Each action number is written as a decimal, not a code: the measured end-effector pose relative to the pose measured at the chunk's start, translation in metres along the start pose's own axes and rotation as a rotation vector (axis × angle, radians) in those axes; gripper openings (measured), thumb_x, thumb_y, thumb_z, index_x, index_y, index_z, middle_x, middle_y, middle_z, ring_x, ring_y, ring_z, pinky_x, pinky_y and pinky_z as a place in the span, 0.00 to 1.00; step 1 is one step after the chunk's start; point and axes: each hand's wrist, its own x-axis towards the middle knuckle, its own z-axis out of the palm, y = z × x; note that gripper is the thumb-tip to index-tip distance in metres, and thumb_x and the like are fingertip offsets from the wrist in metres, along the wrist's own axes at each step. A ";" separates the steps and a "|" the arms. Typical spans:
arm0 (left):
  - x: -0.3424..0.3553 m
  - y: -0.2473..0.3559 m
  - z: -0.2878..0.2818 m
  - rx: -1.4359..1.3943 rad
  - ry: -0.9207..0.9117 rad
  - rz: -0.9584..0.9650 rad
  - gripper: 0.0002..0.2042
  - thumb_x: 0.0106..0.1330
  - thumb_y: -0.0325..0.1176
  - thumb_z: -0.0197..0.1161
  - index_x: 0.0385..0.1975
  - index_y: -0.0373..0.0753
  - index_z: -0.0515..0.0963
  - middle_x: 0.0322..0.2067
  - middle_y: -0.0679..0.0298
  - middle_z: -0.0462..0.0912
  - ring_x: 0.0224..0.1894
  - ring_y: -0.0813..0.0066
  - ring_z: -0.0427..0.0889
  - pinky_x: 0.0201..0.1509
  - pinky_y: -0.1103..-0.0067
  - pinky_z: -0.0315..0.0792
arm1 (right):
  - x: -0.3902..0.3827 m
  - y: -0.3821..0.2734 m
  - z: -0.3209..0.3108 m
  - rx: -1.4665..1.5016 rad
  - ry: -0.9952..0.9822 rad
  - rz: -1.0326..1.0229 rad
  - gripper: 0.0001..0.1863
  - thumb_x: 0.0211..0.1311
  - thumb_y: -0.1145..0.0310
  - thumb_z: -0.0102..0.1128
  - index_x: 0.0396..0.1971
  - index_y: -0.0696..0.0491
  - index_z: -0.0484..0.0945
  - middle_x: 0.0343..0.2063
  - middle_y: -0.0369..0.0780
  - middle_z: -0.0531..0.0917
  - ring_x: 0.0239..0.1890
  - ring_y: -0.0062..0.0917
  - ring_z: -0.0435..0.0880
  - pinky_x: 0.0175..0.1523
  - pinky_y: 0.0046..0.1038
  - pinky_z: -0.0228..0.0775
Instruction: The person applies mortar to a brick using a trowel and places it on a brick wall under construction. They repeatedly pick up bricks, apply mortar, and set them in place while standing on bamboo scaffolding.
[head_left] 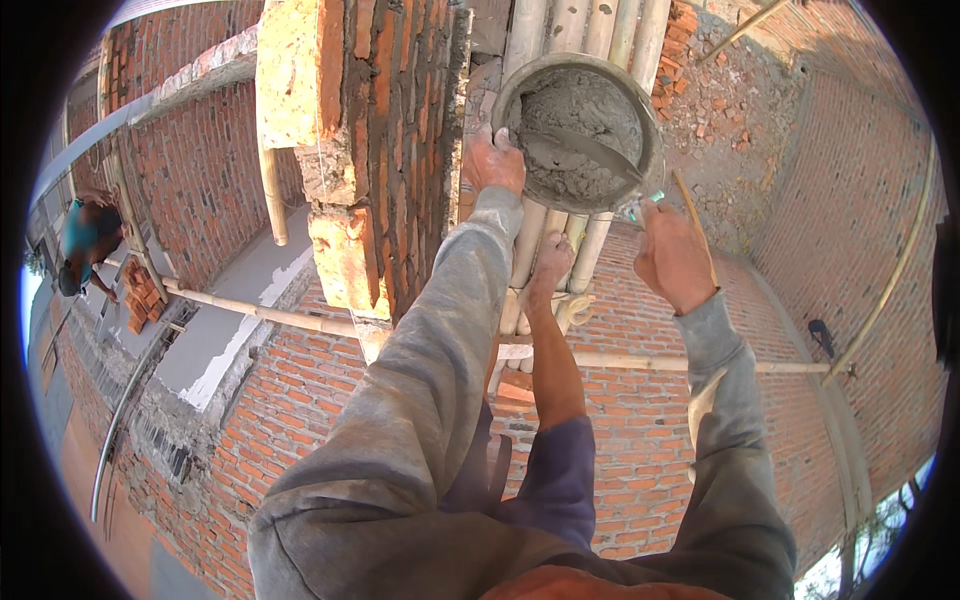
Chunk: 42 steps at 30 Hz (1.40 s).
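Observation:
My left hand [494, 160] is closed on the left rim of a round grey bucket [535, 92] of wet mortar [560, 110]. At the bucket's lower right, my right hand [668, 255] is closed on the green handle of a trowel [600, 156], whose grey blade lies across the mortar. The bucket rests on several bamboo poles [525, 40]. My bare foot [550, 265] is on those poles below the bucket, and my other leg is mostly hidden by my left sleeve. A rough brick column [355, 240], streaked with mortar, rises just left of the poles.
Thin bamboo rails [258, 314] cross below me at both sides. Brick walls [840, 200] and a rubble-strewn floor [715, 150] lie lower down. At far left another person [82, 240] bends near stacked bricks [143, 295], beside a grey concrete ledge [215, 345] and a metal pipe [110, 440].

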 end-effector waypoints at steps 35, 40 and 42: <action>-0.054 -0.038 0.012 -0.243 -0.153 -0.461 0.14 0.70 0.34 0.70 0.46 0.28 0.83 0.46 0.39 0.88 0.52 0.38 0.87 0.57 0.56 0.81 | 0.036 0.033 -0.059 -0.126 -0.105 -0.093 0.10 0.58 0.76 0.65 0.39 0.62 0.81 0.40 0.58 0.86 0.46 0.56 0.87 0.51 0.51 0.79; -0.054 -0.027 -0.005 -0.326 -0.245 -0.581 0.13 0.66 0.35 0.71 0.45 0.33 0.85 0.50 0.44 0.89 0.56 0.44 0.88 0.59 0.60 0.82 | 0.132 -0.013 0.075 -0.273 -0.395 0.009 0.17 0.58 0.75 0.65 0.47 0.63 0.84 0.45 0.59 0.87 0.53 0.56 0.88 0.58 0.49 0.82; -0.039 -0.028 -0.014 -0.225 -0.267 -0.482 0.14 0.65 0.35 0.71 0.45 0.33 0.86 0.50 0.45 0.89 0.57 0.46 0.88 0.59 0.60 0.82 | 0.146 -0.021 0.099 -0.291 -0.353 -0.019 0.16 0.59 0.74 0.64 0.47 0.64 0.84 0.44 0.59 0.88 0.54 0.55 0.88 0.59 0.49 0.82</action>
